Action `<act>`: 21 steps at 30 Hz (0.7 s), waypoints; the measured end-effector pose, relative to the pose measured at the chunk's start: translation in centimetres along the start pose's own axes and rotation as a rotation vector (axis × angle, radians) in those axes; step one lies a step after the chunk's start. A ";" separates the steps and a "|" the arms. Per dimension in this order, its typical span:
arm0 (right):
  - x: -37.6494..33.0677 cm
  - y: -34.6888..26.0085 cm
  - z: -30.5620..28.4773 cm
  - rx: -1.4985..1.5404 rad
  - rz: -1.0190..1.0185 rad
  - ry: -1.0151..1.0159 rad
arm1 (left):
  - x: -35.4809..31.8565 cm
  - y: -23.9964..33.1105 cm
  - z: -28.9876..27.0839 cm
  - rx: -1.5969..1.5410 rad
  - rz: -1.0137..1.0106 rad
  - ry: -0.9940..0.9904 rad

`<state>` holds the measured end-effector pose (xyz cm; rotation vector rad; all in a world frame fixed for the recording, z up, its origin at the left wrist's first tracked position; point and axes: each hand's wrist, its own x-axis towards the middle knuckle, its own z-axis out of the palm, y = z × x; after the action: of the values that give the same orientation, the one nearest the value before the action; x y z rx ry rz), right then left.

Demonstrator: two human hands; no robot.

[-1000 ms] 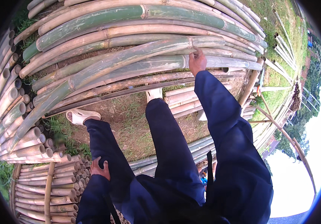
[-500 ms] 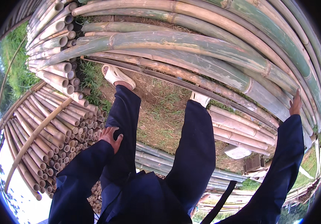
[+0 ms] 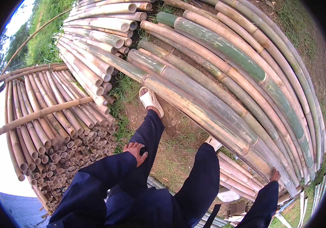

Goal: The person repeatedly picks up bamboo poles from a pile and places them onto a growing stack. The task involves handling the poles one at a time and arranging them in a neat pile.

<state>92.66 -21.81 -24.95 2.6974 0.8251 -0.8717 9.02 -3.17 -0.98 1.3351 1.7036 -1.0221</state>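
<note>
My left hand rests flat on my left thigh, fingers spread, holding nothing. At the lower right my right hand presses against the side of a thick bamboo pole in a long stack; whether its fingers grip the pole is not clear. My legs in dark blue trousers reach forward, with white sandals on the ground beside the thick poles.
A stack of thin bamboo poles lies at my left with cut ends facing me, a cross pole over it. More thick poles are piled ahead. Bare soil and grass lie between my feet. Scrap pieces lie at lower right.
The view has swung to the right, shifting the pole stacks across the picture. My right hand stays on the thick bamboo; my left hand stays on my thigh.
</note>
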 end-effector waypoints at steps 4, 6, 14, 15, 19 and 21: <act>-9.5 -9.0 3.7 0.336 0.234 -0.043 | 0.5 -2.6 -1.6 -0.057 0.008 -0.036; -12.8 -16.5 4.9 0.605 0.214 -0.073 | 0.6 -4.3 -2.4 -0.114 0.032 -0.019; -24.8 -50.9 9.1 0.774 0.147 -0.607 | 1.8 -10.5 -4.4 -0.303 0.113 -0.041; -27.3 -54.7 9.9 0.845 0.122 -0.640 | 2.0 -11.2 -4.4 -0.326 0.121 -0.046; -36.7 -69.8 13.2 1.023 0.112 -0.857 | 2.5 -13.2 -4.6 -0.417 0.148 -0.024; -40.9 -77.4 15.7 1.078 0.061 -0.984 | 3.2 -14.2 -4.9 -0.419 0.171 -0.007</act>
<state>14.08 18.51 -14.29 2.2479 -0.0196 -2.8572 -5.86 0.49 0.33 1.1727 1.6512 -0.5339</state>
